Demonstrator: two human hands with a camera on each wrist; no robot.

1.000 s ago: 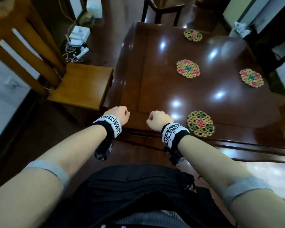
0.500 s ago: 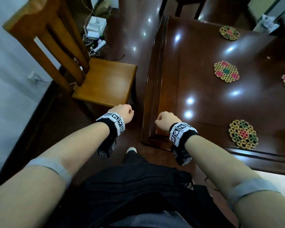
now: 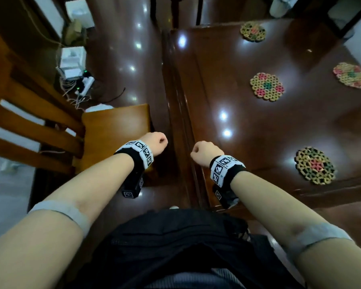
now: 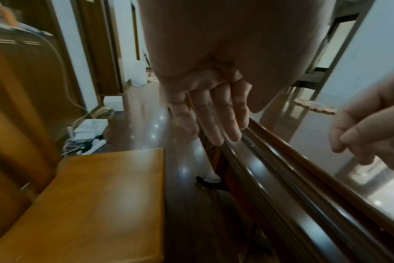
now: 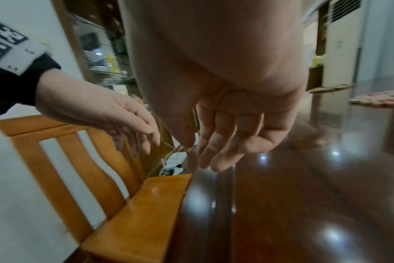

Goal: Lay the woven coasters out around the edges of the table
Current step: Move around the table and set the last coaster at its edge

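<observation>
Several round woven coasters lie on the dark wooden table [image 3: 227,84]: one near the front edge [image 3: 314,165], one in the middle [image 3: 267,86], one at the right [image 3: 350,74] and one at the far edge [image 3: 253,31]. My left hand [image 3: 157,142] hangs over the gap between the chair and the table, its fingers [image 4: 214,115] loosely curled and holding nothing. Over the table's left edge my right hand [image 3: 204,152] hangs the same way, fingers [image 5: 218,142] relaxed and empty. Neither hand touches a coaster.
A light wooden chair [image 3: 113,134] stands close to the table's left side. On the glossy floor behind it lie a white box [image 3: 73,59] and a power strip with tangled cables [image 3: 79,86]. Another chair's legs [image 3: 175,9] show at the table's far end.
The view has swung left and down, so the table and coasters have shifted right in the frame. Both hands stay low, loosely curled and empty, now at the table's left edge.
</observation>
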